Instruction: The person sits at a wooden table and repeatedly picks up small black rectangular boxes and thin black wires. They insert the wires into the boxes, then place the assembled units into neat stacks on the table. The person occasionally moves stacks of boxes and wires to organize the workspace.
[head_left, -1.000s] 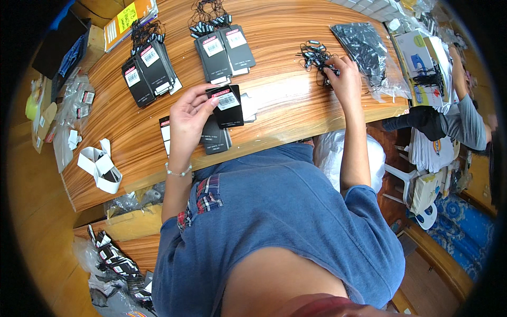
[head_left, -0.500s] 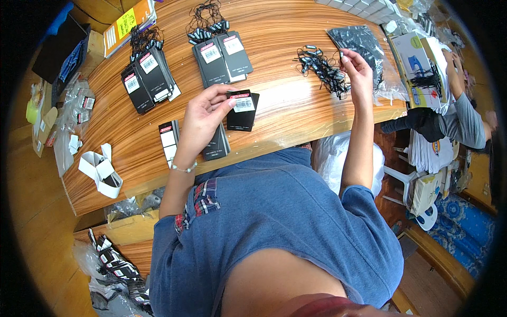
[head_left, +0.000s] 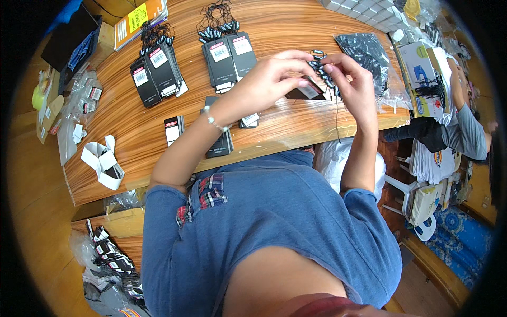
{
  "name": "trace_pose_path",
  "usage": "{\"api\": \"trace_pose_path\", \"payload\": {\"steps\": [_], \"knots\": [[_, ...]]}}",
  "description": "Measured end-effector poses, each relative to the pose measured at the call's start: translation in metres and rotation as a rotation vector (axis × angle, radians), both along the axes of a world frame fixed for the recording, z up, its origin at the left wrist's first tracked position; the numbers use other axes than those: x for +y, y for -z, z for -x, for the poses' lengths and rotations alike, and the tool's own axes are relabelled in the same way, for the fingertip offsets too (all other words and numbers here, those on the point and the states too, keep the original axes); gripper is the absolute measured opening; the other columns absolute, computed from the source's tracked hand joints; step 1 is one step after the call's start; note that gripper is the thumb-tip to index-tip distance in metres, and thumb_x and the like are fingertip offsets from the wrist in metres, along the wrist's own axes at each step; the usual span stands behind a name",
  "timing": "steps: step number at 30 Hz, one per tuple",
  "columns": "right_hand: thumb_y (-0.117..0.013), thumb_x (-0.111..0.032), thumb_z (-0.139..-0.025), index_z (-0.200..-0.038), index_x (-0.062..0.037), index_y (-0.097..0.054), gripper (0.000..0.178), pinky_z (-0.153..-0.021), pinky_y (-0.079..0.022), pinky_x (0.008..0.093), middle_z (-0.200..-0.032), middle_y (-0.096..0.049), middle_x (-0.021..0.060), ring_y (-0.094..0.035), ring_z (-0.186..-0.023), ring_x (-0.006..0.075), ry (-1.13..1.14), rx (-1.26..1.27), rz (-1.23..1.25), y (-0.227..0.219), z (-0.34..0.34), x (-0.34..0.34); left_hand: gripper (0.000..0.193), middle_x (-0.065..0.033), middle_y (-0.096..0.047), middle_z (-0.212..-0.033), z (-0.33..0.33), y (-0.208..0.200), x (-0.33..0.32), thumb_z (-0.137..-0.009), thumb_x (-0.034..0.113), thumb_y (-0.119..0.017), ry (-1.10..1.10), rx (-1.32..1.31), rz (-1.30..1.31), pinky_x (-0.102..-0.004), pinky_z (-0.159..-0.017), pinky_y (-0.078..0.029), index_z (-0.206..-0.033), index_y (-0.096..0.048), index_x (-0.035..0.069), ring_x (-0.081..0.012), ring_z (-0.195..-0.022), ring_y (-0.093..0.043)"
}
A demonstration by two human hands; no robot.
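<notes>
My left hand point(head_left: 280, 79) reaches over the table and pinches a black hang tag point(head_left: 309, 91) with a white label. Close beside it, my right hand point(head_left: 353, 79) has thumb and forefinger pinched on a black tag string point(head_left: 338, 119), whose end dangles below. Under and behind my fingers lies a pile of tag strings point(head_left: 318, 55), partly hidden. A clear bag of more strings point(head_left: 362, 53) is right of it. Near my left forearm are a stack of black tags point(head_left: 219, 145), a small pile point(head_left: 249, 121) and narrow tags point(head_left: 172, 129).
Two strung tag bundles point(head_left: 158, 76) point(head_left: 227, 61) lie farther back. A white strip loop point(head_left: 103, 164) sits at the left, an orange notebook point(head_left: 138, 24) at the far left. White boxes point(head_left: 364, 13) line the back right. A co-worker's arm point(head_left: 465, 116) shows at the far right, near a white chair point(head_left: 404, 193).
My left hand has lifted a tag from the near pile and carried it right, beside my right hand. The right hand has drawn a string from the pile toward the tag.
</notes>
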State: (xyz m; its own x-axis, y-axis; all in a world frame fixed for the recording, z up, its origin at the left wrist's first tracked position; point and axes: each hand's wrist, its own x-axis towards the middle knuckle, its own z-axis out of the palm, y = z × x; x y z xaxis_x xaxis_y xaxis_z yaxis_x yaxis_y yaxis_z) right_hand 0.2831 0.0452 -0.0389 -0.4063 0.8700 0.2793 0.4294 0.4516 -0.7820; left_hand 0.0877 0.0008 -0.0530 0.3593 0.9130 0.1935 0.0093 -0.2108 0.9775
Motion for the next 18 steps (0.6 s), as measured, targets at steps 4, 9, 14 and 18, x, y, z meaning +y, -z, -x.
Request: {"api": "trace_pose_path", "payload": {"steps": [4, 9, 14, 18], "knots": [[-0.059, -0.007, -0.082, -0.096, 0.0008, -0.059, 0.017, -0.059, -0.040, 0.0206, -0.066, -0.057, 0.0030, -0.050, -0.061, 0.0079, -0.146, 0.366, 0.361, -0.004, -0.001, 0.000, 0.016, -0.0052, -0.062, -0.097, -0.006, 0.010, 0.011, -0.085, 0.007, -0.056, 0.032, 0.022, 0.128, -0.0246, -0.083, -0.045, -0.097, -0.060, -0.002, -0.0112, -0.092, -0.057], [-0.049, 0.002, -0.082, -0.105, 0.0034, -0.054, 0.024, -0.081, -0.048, 0.0344, -0.094, -0.061, 0.0187, -0.061, -0.086, 0.0247, -0.492, 1.120, 0.750, 0.007, -0.018, 0.011, 0.018, -0.0046, -0.063, -0.093, 0.006, 0.012, 0.004, -0.085, 0.007, -0.057, -0.023, 0.045, 0.155, -0.0237, -0.081, -0.046, -0.100, -0.060, -0.002, -0.0106, -0.089, -0.058], [-0.053, 0.003, -0.081, -0.111, 0.0034, -0.052, 0.031, -0.092, -0.044, 0.0422, -0.109, -0.057, 0.0225, -0.057, -0.103, 0.0296, -0.438, 1.080, 0.620, 0.013, -0.016, 0.009, 0.017, -0.0049, -0.063, -0.094, 0.007, 0.018, -0.003, -0.084, 0.007, -0.057, 0.045, -0.070, 0.226, -0.0235, -0.080, -0.046, -0.099, -0.060, -0.002, -0.0102, -0.088, -0.059], [-0.056, 0.001, -0.082, -0.104, 0.0000, -0.056, 0.022, -0.089, -0.046, 0.0358, -0.102, -0.062, 0.0155, -0.060, -0.097, 0.0230, -0.193, 0.883, 0.447, 0.023, -0.033, 0.017, 0.019, -0.0053, -0.064, -0.092, 0.000, 0.005, -0.003, -0.084, 0.008, -0.057, 0.079, -0.045, 0.123, -0.0229, -0.079, -0.047, -0.101, -0.060, -0.001, -0.0102, -0.086, -0.059]]}}
